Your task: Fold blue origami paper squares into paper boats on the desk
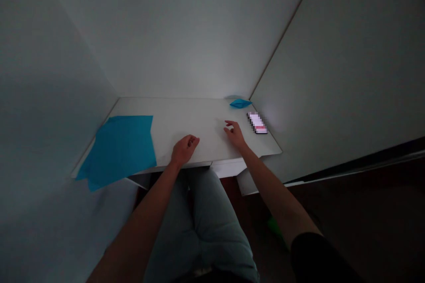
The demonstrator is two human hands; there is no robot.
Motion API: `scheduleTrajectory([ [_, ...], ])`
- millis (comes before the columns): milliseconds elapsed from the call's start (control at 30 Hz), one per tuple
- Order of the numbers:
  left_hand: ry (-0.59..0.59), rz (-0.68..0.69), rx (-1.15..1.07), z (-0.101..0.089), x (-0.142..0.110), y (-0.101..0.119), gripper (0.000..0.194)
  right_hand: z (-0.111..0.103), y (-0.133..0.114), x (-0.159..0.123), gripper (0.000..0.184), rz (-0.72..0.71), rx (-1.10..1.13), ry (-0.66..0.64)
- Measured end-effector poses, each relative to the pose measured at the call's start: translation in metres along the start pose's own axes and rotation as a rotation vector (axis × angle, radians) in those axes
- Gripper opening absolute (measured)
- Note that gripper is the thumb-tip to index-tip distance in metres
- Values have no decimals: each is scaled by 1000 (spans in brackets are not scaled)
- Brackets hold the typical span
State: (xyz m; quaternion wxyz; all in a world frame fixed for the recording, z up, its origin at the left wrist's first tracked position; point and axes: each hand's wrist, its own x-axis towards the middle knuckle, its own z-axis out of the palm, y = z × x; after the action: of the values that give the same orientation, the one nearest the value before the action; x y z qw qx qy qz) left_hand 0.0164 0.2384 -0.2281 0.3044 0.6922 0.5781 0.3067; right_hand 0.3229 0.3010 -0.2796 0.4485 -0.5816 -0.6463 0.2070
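The folded blue paper (240,104) lies at the far right of the desk (189,112), near the phone (257,124). The right hand (235,135) sits nearer, grip narrowly open, thumb and fingertips apart. The left hand (183,150), beside blue sheets (122,148), is curled; whether its grip holds anything cannot be told.

White tabletop (186,110), viewed from above. Overlapping blue sheets (124,146) lie by the front left corner, jutting past the front edge. A folded blue piece (240,104) lies near the back right corner; a phone (256,123), its lit screen pixelated, lies beside the right edge. Left hand (183,149): near the front edge's middle, fingers curled. Right hand (236,136): nearer the phone, thumb and fingers parted.
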Motion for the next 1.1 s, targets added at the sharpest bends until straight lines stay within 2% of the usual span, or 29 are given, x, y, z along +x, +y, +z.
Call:
scheduleTrajectory([
  [100, 20, 0, -39, 3, 1, 2, 38, 6, -17, -34, 38, 1, 38, -47],
  [167, 28, 16, -79, 1, 2, 3, 35, 6, -23, -42, 35, -10, 26, -68],
  [233, 8, 72, -105, -12, -2, 0, 33, 6, -26, -41, 34, 14, 15, -60],
  [300, -2, 158, -52, -39, -13, -9, 34, 7, -27, -36, 34, 11, 9, -75],
  [400, 49, 260, 187, -99, -48, -34, 43, 7, -30, -33, 34, 8, 7, -98],
  [467, 84, 245, 365, -140, -77, -58, 60, 7, -32, -34, 34, 25, -3, -108],
  [533, 58, 199, 473, -172, -103, -82, 71, 6, -35, -35, 34, 47, -22, -115],
  [633, -33, 123, 552, -196, -126, -109, 56, 5, -35, -36, 33, 72, -58, -121],
  [700, -74, 103, 584, -203, -131, -115, 43, 5, -35, -35, 33, 81, -75, -131],
  [767, -71, 83, 622, -206, -128, -114, 39, 6, -35, -35, 33, 92, -83, -139],
  [833, -25, 46, 668, -209, -121, -106, 40, 6, -36, -35, 32, 100, -92, -144],
  [933, 90, 34, 710, -208, -105, -80, 41, 5, -38, -36, 32, 106, -106, -145],
  [1000, 135, 82, 722, -197, -92, -56, 40, 6, -38, -36, 33, 104, -106, -136],
  [1100, 27, 203, 751, -160, -71, -17, 37, 7, -36, -36, 41, 80, -77, -134],
])
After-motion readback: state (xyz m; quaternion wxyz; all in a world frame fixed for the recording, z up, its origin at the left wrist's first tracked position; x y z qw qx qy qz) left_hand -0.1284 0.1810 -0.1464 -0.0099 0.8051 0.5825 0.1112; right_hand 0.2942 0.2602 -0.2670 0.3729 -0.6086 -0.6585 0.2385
